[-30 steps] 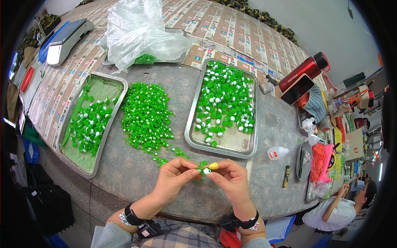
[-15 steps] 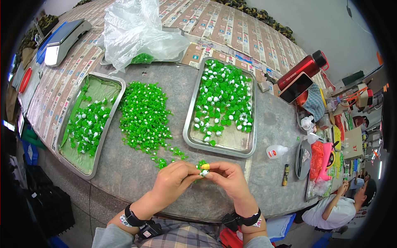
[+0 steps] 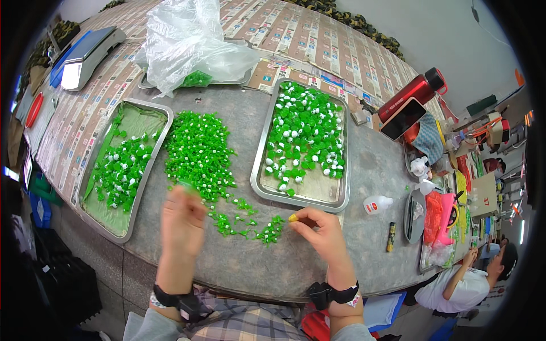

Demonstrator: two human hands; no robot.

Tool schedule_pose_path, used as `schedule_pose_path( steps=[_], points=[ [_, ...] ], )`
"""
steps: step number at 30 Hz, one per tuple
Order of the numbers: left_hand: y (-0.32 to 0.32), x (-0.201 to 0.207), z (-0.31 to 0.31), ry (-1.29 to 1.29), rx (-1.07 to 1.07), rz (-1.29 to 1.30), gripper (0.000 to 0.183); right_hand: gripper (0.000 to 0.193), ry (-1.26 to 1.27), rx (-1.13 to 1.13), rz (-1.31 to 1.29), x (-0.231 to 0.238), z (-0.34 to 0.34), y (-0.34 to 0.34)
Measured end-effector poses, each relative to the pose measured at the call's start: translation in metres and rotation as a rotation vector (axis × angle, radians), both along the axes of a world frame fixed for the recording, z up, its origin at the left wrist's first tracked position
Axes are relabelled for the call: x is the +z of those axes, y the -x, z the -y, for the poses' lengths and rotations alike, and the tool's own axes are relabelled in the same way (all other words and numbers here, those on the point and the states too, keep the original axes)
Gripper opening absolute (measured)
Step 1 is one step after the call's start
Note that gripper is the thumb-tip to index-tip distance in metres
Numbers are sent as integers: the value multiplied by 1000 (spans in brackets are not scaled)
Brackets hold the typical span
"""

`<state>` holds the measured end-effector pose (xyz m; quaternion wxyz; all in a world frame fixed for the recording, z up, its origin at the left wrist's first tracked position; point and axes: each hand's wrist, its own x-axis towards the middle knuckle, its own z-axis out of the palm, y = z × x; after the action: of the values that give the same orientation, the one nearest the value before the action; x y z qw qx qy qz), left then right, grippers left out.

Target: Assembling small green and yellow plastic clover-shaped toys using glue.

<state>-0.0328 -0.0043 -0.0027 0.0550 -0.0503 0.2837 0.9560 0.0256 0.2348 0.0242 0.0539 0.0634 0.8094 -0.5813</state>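
My left hand [image 3: 183, 221], smeared by motion, is raised over the near left edge of a loose pile of small green plastic pieces with white dots [image 3: 199, 153]. Its fingers are drawn together, with a blurred small green piece [image 3: 187, 184] at their tips. Low over the table, my right hand [image 3: 321, 233] wears a yellow cover on a fingertip. Its thumb and index finger stand slightly apart, and I see nothing between them. Beside those fingertips lies a small cluster of green pieces [image 3: 270, 230].
Green pieces with white balls lie in a metal tray [image 3: 128, 233] at left and another metal tray [image 3: 301, 202] at right. Farther back are a clear plastic bag [image 3: 193, 51] and a scale [image 3: 91, 57]. A white bottle [image 3: 378, 204], phone [image 3: 406, 118] and red flask [image 3: 412, 94] stand right.
My hands, together on a small green-and-white piece before, have parted. The left swung left and away from me; the right moved slightly right, and its fingers opened a little.
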Motion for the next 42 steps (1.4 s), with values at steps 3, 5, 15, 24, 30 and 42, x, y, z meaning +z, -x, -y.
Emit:
schedule_pose_path(
  steps=[3, 5, 15, 24, 30, 42],
  points=[
    [19, 12, 45, -393, 139, 101, 20, 10, -238, 115, -51, 1, 2, 1],
    [25, 14, 62, -548, 144, 20, 24, 10, -298, 115, -79, 2, 6, 3],
    [-9, 23, -37, 9, -358, 81, 18, 12, -682, 292, -239, -4, 9, 0],
    [-25, 16, -66, 247, -927, 93, 25, 13, 146, 103, -147, 19, 3, -8],
    [-26, 7, -63, 166, -870, 107, 14, 13, 63, 151, -194, 22, 10, -6],
    [-25, 10, -57, 222, -646, 117, 10, 21, -157, -1023, -526, -11, -141, -54]
  ],
)
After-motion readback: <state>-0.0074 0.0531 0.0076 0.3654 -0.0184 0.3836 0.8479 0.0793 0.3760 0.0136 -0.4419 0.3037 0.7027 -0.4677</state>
